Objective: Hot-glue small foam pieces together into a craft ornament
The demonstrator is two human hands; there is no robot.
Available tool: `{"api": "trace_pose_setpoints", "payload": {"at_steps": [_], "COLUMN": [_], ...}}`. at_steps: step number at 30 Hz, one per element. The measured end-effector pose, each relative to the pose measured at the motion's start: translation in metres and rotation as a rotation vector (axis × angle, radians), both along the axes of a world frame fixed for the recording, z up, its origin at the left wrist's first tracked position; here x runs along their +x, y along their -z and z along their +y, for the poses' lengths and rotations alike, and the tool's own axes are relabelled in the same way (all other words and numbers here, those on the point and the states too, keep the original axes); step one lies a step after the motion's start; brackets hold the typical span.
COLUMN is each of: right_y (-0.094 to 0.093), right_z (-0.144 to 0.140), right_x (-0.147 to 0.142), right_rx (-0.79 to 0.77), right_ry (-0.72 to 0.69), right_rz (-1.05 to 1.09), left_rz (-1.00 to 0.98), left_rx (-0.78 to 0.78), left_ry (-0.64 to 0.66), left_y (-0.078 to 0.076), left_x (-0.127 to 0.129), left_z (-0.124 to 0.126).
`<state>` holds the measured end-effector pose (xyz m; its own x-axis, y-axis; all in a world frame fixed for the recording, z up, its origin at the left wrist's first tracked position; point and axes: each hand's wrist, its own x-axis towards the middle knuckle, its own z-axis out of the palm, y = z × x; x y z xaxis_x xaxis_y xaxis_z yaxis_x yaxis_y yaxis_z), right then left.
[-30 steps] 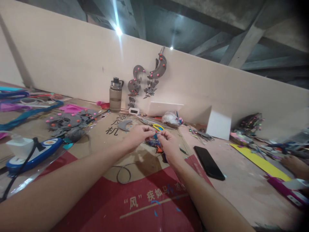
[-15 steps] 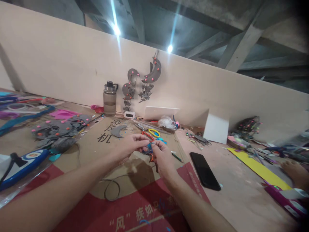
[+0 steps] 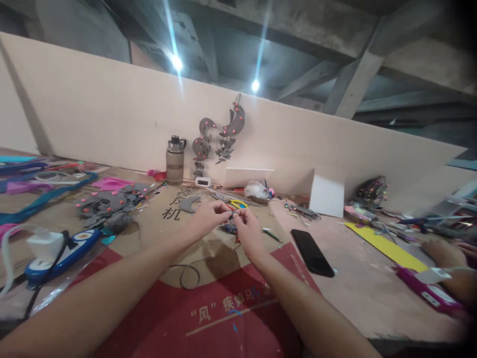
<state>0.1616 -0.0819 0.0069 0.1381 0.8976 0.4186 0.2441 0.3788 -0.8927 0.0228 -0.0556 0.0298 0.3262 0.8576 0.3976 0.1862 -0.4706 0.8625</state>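
While we pinch a tiny dark piece (image 3: 231,215) between the closed fingertips of our left hand (image 3: 207,219) and right hand (image 3: 246,224), above the cardboard sheet (image 3: 208,258) just nearer us than the yellow-handled scissors (image 3: 238,203), a slack pinch could drop it into the colourful scraps (image 3: 229,228) beneath.

Small dark piece (image 3: 231,215) between pinching fingertips
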Motion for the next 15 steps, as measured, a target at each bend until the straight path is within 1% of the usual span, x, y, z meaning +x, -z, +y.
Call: {"api": "trace_pose_setpoints", "payload": {"at_steps": [4,6,8,9,11,13,15], "right_y": [-0.004,-0.01,-0.017,-0.019,-0.023,-0.024,-0.026], "right_z": [0.001,-0.003,-0.011,-0.016,-0.03,-0.048,-0.07], "right_x": [-0.003,-0.004,-0.006,-0.007,-0.013,-0.023,-0.035], "right_rx": [-0.024,-0.014,0.028,0.064,0.14,0.214,0.267], "right_ry": [-0.05,-0.095,-0.116,-0.116,-0.116,-0.155,-0.246], "right_rz": [-0.066,-0.141,-0.263,-0.323,-0.422,-0.503,-0.61], "left_rz": [-0.037,-0.125,-0.267,-0.36,-0.545,-0.811,-0.893], "left_rx": [0.009,-0.007,-0.054,-0.094,-0.229,-0.395,-0.449], "left_ry": [-0.066,-0.123,-0.187,-0.226,-0.247,-0.248,-0.259], "left_y": [0.0,-0.002,-0.005,-0.007,-0.011,-0.014,-0.014], "left_x": [-0.009,-0.017,-0.03,-0.038,-0.055,-0.071,-0.085], "left_z": [0.013,0.025,0.04,0.049,0.064,0.077,0.086]}}
